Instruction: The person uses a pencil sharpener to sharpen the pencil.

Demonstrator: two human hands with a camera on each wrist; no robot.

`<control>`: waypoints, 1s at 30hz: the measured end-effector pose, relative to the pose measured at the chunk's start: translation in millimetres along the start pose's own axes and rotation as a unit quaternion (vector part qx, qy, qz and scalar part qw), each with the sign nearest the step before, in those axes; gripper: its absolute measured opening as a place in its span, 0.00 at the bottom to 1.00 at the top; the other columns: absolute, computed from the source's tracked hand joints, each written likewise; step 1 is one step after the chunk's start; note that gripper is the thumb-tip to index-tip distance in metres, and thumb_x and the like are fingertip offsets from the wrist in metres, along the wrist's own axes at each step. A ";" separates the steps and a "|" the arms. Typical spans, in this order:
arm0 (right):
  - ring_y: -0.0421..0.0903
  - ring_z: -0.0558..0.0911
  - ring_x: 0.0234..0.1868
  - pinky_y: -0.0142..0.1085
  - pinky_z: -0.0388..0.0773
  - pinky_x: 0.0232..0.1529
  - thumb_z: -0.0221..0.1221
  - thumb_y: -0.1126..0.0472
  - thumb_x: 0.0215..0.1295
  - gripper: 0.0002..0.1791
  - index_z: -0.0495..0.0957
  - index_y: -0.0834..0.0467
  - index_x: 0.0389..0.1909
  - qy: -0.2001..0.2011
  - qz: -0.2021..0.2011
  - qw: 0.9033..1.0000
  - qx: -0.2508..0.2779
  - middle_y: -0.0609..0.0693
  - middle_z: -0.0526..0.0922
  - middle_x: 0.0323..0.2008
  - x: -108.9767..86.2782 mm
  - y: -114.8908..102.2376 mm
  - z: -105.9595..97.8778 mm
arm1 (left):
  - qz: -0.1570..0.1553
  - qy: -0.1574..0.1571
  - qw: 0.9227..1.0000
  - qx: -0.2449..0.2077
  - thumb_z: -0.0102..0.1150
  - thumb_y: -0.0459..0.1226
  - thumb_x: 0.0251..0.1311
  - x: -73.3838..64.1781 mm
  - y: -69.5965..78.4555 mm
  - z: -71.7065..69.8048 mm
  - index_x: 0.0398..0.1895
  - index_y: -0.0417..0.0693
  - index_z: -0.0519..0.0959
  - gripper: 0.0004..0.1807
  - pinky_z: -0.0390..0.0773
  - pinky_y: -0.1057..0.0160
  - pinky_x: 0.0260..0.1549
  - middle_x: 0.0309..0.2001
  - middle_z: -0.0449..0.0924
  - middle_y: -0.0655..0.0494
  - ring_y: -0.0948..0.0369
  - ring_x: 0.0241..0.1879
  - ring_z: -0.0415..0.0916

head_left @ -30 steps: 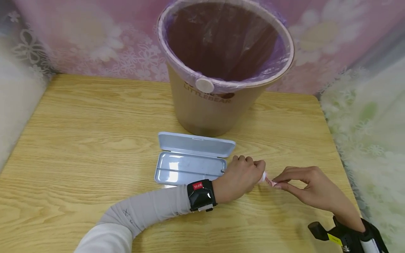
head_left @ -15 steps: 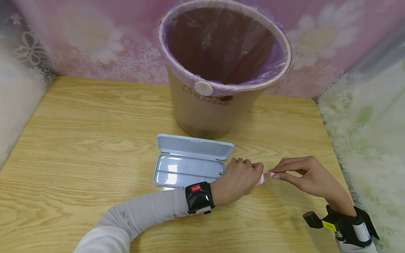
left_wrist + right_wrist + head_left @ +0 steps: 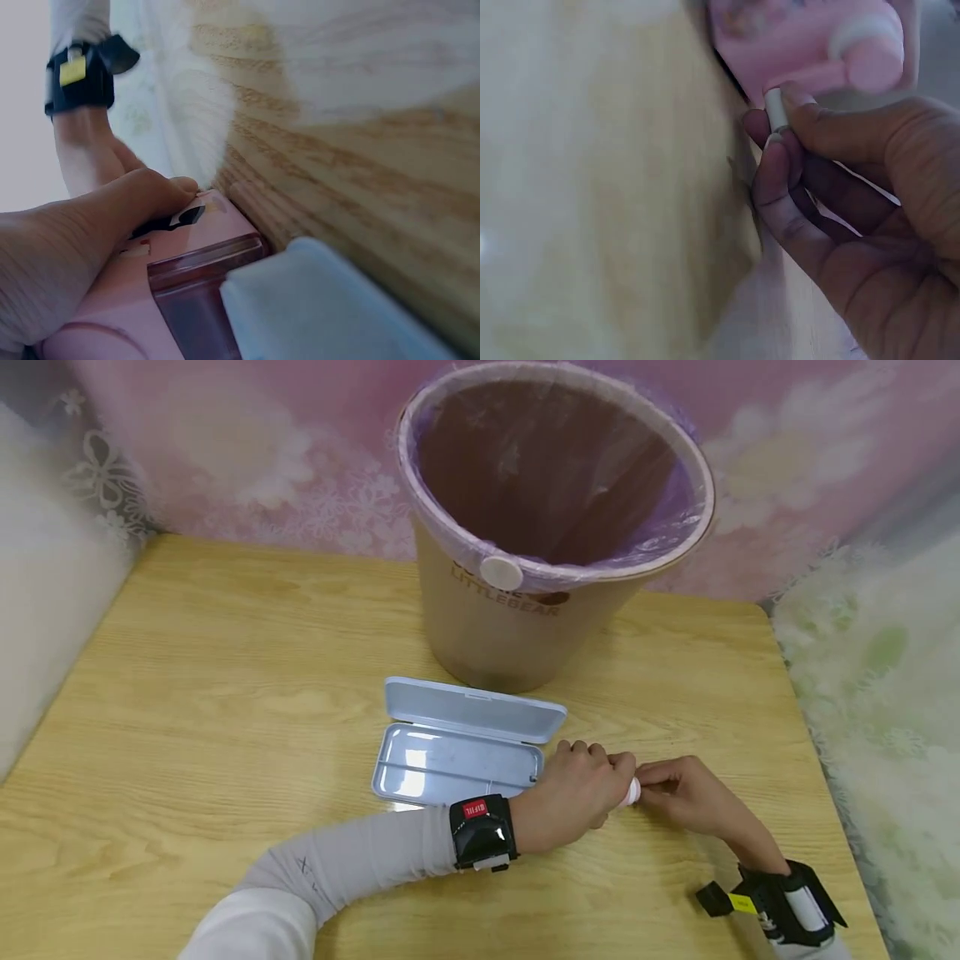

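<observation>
My left hand (image 3: pixel 581 797) grips a pink pencil sharpener (image 3: pixel 195 234) with a dark see-through drawer. It hides most of the sharpener in the head view, where only a white and pink end (image 3: pixel 632 792) shows. My right hand (image 3: pixel 686 802) is close beside it. In the right wrist view the thumb and fingers pinch a small white knob (image 3: pixel 777 111) at the end of the sharpener's pink crank arm (image 3: pixel 814 78). To the left, a light blue pencil case (image 3: pixel 450 770) lies with its lid raised, its near right corner behind my left hand.
Behind the pencil case stands a tall beige bin (image 3: pixel 495 635) lined with a purple plastic bag (image 3: pixel 678 539). All of it rests on a wood-grain table (image 3: pixel 247 693). Flowered cloth (image 3: pixel 300 460) hangs at the back and sides.
The right hand has gone up, then moved left and lower, closer to the left hand. A patterned pinkish piece between the hands no longer shows. My left hand keeps its grip.
</observation>
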State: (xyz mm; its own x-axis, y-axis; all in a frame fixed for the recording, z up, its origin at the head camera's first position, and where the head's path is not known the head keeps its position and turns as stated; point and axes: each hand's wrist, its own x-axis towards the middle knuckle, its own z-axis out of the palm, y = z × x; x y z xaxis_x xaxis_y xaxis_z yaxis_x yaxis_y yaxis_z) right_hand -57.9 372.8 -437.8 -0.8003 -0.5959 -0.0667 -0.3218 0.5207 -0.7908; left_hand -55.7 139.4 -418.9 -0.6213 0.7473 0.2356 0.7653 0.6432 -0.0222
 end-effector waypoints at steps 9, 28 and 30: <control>0.32 0.87 0.41 0.22 0.80 0.40 0.69 0.71 0.58 0.16 0.90 0.47 0.42 0.051 -0.006 0.994 -0.094 0.38 0.90 0.39 -36.3 -45.1 15.6 | 0.008 0.023 1.000 0.005 0.55 0.39 0.70 0.9 -0.1 2.3 0.33 0.55 0.72 0.06 0.54 0.69 0.20 0.19 0.68 0.65 0.69 0.19 0.62; 0.30 0.86 0.40 0.18 0.78 0.43 0.70 0.74 0.55 0.17 0.90 0.53 0.43 0.173 -0.062 0.971 -0.156 0.46 0.91 0.37 -1.4 -54.5 -24.1 | 0.007 0.018 1.000 0.021 0.51 0.41 0.74 -2.3 -4.2 -0.9 0.39 0.56 0.75 0.04 0.60 0.70 0.20 0.21 0.72 0.65 0.68 0.20 0.68; 0.31 0.86 0.41 0.17 0.78 0.44 0.70 0.74 0.56 0.17 0.90 0.52 0.43 0.161 -0.035 0.974 -0.157 0.46 0.91 0.38 2.8 -45.0 -24.4 | 0.011 0.006 1.000 0.015 0.52 0.42 0.74 -2.2 -1.7 -1.1 0.46 0.56 0.77 0.05 0.63 0.69 0.22 0.24 0.75 0.65 0.67 0.22 0.70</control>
State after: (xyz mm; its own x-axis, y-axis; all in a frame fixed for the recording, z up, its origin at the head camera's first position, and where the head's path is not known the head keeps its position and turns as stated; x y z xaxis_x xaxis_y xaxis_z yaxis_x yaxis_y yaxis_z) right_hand -58.0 362.5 -387.5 -0.8719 -0.4401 0.2146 -0.4793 0.6777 -0.5577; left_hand -55.4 136.5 -418.3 -0.6024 0.7592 0.2463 0.7730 0.6318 -0.0569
